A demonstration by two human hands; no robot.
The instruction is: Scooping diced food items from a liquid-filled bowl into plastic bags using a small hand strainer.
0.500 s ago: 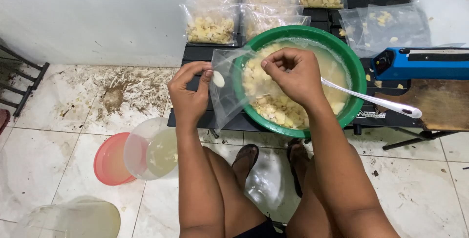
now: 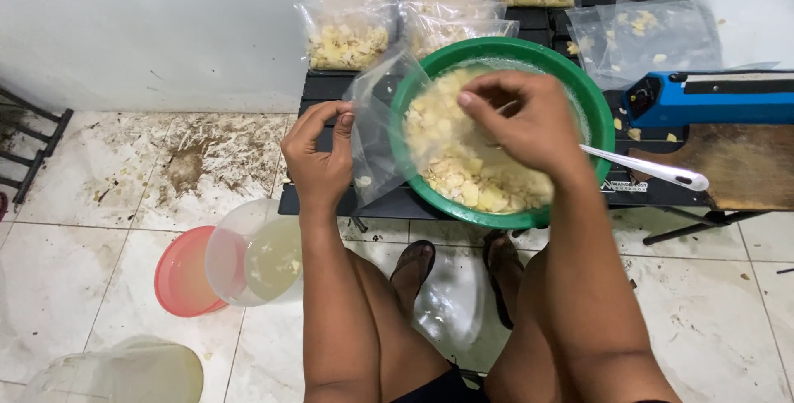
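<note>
Clear plastic bag [image 2: 376, 134] hung pinched in the left hand [image 2: 318, 159] fingers, at nine o'clock of the green bowl [image 2: 595, 113]; right hand [image 2: 529, 126] fingers curled over the chips [image 2: 463, 175], grip unclear.

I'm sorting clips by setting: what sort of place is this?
Probably a home food-packing spot on a tiled floor: a green bowl of pale chips, filled clear bags by the wall, and a blue bag sealer.

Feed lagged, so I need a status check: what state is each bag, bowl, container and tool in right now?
Clear bag: open, nearly empty, held by left hand.
Green bowl: full of pale chips.
Right hand: over the bowl.
Spoon: resting in the bowl.
Filled bags: stacked behind.
Clear container: tipped on floor.
</note>
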